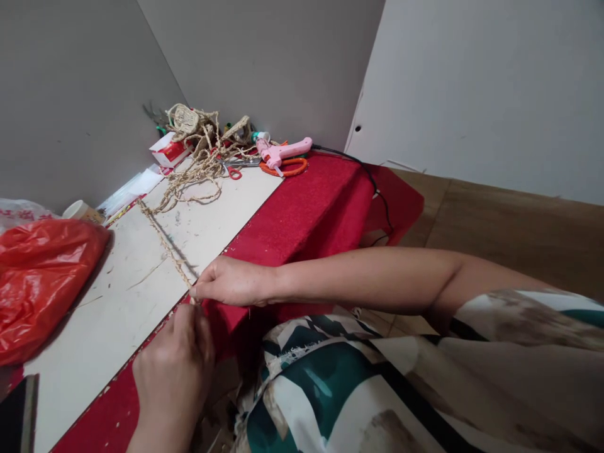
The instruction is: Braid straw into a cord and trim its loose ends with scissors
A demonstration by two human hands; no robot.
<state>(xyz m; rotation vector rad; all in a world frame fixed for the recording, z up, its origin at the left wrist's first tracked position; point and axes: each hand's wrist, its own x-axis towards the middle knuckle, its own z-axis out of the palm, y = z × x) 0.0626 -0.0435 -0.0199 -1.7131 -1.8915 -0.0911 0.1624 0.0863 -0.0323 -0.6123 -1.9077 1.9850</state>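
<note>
Because the straw-coloured cord (167,246) is clamped in the right grip (232,280), it is seemingly steadied, stretched toward eleven o'clock across the counter (111,330); whether the left grip (173,362), at seven o'clock, is closed cannot be told.

There is room to pass over the counter (89,343) between the red plastic bag (51,277) and 1 straight rope (166,243). Farther back, a rope heap (201,162), scissors (244,163) and a pink glue gun (283,151) block the way.
</note>
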